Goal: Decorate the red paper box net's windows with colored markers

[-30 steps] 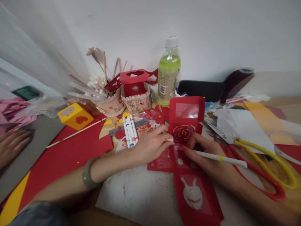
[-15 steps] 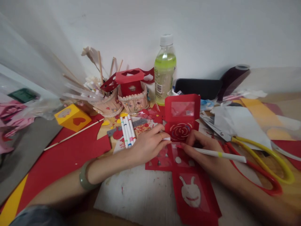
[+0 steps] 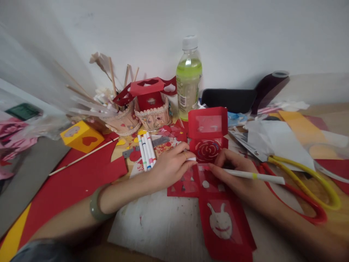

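Beneath the left hand (image 3: 170,163), pinching a white piece (image 3: 192,159), and right hand (image 3: 234,170), closed round a marker (image 3: 253,175), the red cutout (image 3: 213,182) seems light, crease-prone, best held by its edges.

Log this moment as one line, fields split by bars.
left hand: pinching small white object | right hand: holding white marker over red paper cutout | nearby: scissors, bottle

Wooden table (image 3: 336,112): white board (image 3: 155,225) at front, scissors (image 3: 275,160) at right, two baskets (image 3: 154,119), bottle (image 3: 188,85) toward back.
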A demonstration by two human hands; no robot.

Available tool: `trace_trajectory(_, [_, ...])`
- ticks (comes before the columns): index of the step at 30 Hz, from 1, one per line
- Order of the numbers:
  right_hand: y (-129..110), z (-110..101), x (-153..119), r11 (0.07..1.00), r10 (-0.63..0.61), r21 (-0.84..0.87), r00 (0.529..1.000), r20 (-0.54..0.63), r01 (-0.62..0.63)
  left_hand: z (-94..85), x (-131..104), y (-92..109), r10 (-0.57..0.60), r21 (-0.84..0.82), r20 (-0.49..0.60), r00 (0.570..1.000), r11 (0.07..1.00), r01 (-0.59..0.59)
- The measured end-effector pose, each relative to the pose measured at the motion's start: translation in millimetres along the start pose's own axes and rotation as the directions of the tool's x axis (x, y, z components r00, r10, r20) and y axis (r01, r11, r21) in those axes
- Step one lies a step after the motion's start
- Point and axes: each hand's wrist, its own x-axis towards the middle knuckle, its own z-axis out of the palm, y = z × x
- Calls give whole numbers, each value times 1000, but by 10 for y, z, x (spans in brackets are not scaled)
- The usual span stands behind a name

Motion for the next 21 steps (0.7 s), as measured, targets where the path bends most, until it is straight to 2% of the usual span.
trace_trajectory(11, [-37,8,-8,999,40,-27,998,53,-39,10,3,-14,9,25,-1,1000,1000,-9])
trace_trajectory(21, [-19,8,-7,999,31,-33,999,40,-29,17,4,-20,10,47,1,1000,999,-11])
